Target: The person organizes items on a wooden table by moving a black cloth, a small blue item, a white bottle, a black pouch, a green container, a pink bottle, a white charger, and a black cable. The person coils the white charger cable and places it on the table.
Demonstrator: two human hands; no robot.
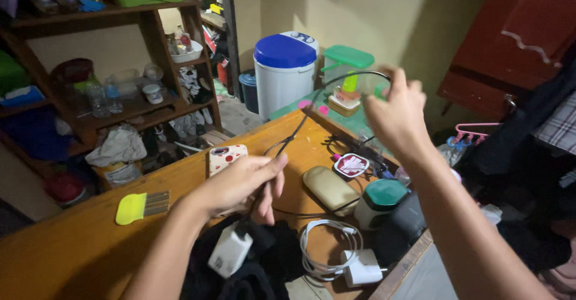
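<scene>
My left hand (243,183) hovers over the wooden table (72,246) and pinches a thin black cable (312,105) near its lower end. The cable arcs up and to the right into my raised right hand (396,117), which grips its upper part. Below my left hand, a white charger block (230,251) lies on dark cloth (270,264); the cable seems to run down to it. A phone in a white spotted case (226,156) rests just beyond my left hand.
On the table lie a yellow-handled comb (141,206), a tan oblong case (330,189), a coiled white cable with plug (336,255), a teal-lidded jar (379,201) and a small red-and-white item (351,165). Cluttered wooden shelves (120,111) stand left; a blue-lidded white tub (283,72) stands behind.
</scene>
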